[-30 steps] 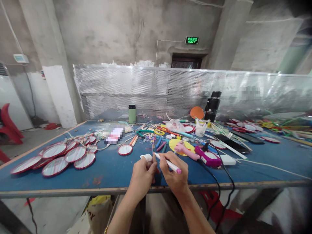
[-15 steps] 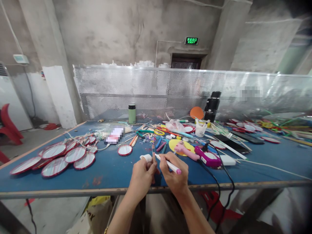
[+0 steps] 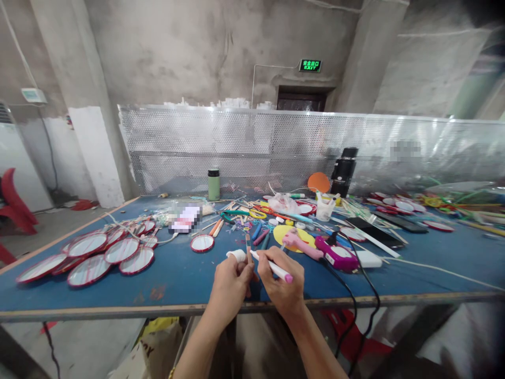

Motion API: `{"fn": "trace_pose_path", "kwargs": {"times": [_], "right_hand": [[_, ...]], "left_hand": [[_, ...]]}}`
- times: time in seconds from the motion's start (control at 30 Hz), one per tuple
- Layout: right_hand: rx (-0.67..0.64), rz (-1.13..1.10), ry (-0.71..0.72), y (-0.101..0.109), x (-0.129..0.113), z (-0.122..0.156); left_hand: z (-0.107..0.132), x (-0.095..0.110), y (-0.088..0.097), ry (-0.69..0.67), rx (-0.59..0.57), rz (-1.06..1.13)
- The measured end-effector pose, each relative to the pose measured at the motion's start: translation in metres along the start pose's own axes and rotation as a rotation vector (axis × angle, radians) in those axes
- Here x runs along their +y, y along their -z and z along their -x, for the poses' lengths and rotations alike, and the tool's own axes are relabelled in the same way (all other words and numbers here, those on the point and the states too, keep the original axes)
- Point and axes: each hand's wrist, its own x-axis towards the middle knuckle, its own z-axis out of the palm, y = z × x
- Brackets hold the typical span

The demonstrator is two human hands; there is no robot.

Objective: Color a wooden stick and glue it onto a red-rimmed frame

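My left hand, just past the table's front edge, is closed on a flat wooden stick held upright, with darker coloured patches near its top. A white wrap or cap-like piece sits at that hand's index finger; I cannot tell which it is. In my right hand is a white marker with a pink end, gripped like a pen. Its tip points left and meets or nearly meets the stick. Beyond the hands lie several crayon-like sticks.
Red-rimmed round discs pile up at left. To the right are a yellow disc, a pink glue gun, a purple device and black cables. A green bottle and a black flask stand at the back.
Almost nothing differs. Both hands keep their grips, and the marker's tip stays by the stick with at most a very slight shift.
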Motion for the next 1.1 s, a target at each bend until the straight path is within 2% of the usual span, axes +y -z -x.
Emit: {"fn": "trace_pose_path", "kwargs": {"times": [0.5, 1.1], "right_hand": [[0.030, 0.028, 0.022, 0.0019, -0.0021, 0.0001], [-0.041, -0.006, -0.003, 0.0011, -0.0019, 0.0000]], "left_hand": [[0.0004, -0.0036, 0.0001, -0.012, -0.007, 0.002], [0.0012, 0.0021, 0.0005, -0.021, 0.006, -0.043]]}}
